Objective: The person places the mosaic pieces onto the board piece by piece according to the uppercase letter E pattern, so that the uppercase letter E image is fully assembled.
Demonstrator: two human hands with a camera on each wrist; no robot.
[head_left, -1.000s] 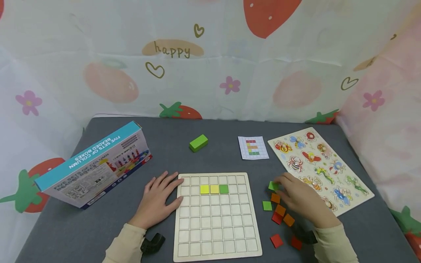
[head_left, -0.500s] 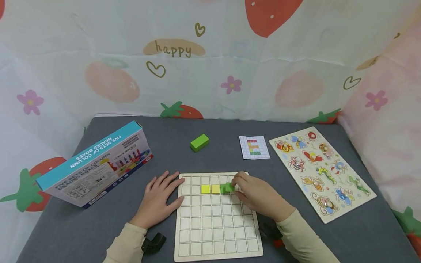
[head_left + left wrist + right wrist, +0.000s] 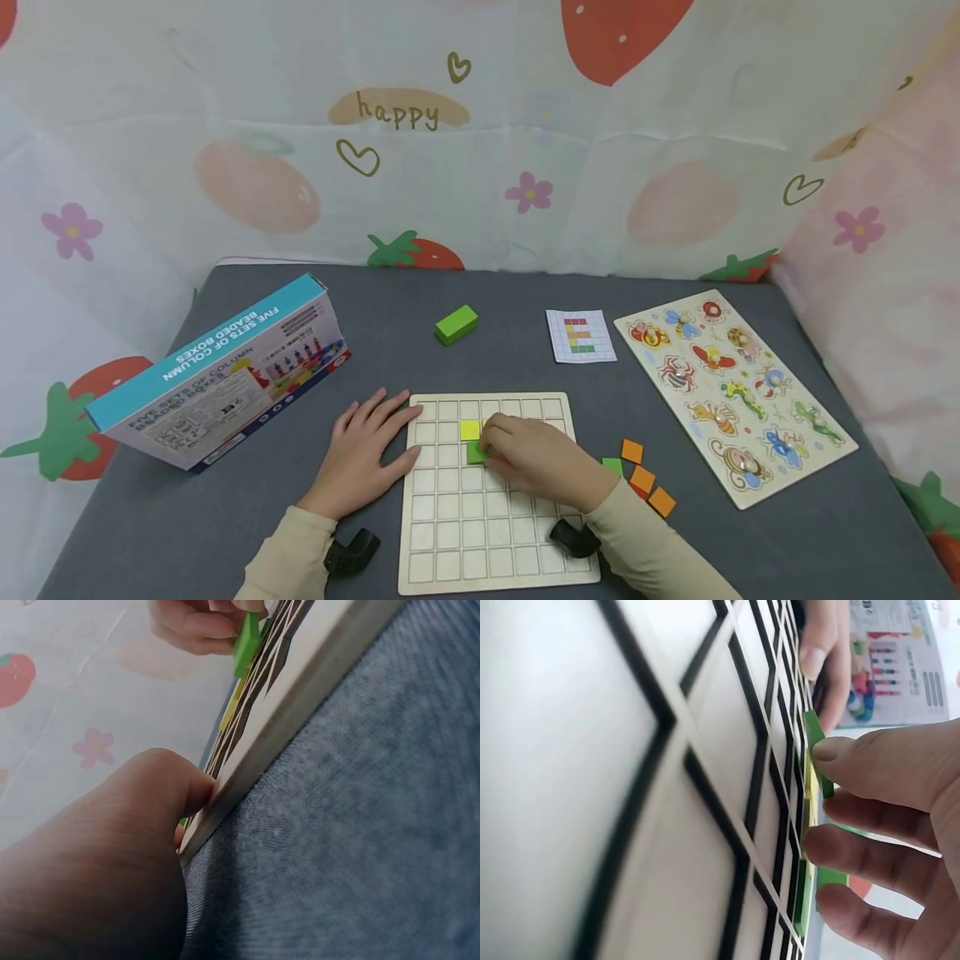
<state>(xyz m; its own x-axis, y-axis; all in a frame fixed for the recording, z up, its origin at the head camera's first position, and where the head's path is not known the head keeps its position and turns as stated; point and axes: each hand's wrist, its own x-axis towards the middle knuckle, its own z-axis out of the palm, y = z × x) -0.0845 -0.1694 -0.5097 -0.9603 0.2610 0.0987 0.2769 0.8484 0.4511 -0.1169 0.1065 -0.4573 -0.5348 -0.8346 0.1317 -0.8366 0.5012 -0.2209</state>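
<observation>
A pale wooden grid board (image 3: pixel 450 533) lies in front of me. My left hand (image 3: pixel 360 454) rests at its left edge, fingers spread, with the thumb touching the rim in the left wrist view. Over the upper part of the board, my right hand (image 3: pixel 540 458) pinches a green square tile (image 3: pixel 476 452) between thumb and finger. That tile is tilted, close over the cells just below a yellow tile (image 3: pixel 469 430). Behind the fingers, another green tile (image 3: pixel 802 900) sits in the row in the right wrist view; the right hand hides it in the head view.
Right of the board lie several orange tiles (image 3: pixel 642 479), a green tile (image 3: pixel 612 465) and a partly covered red one. Farther back are a green block (image 3: pixel 456 325), a pattern card (image 3: pixel 581 337) and an insect picture board (image 3: pixel 735 400). A toy box (image 3: pixel 247 375) stands left.
My right hand has carried a green tile from the loose tiles on the right to the board, then farther left, below the yellow tiles. The left hand stays in place.
</observation>
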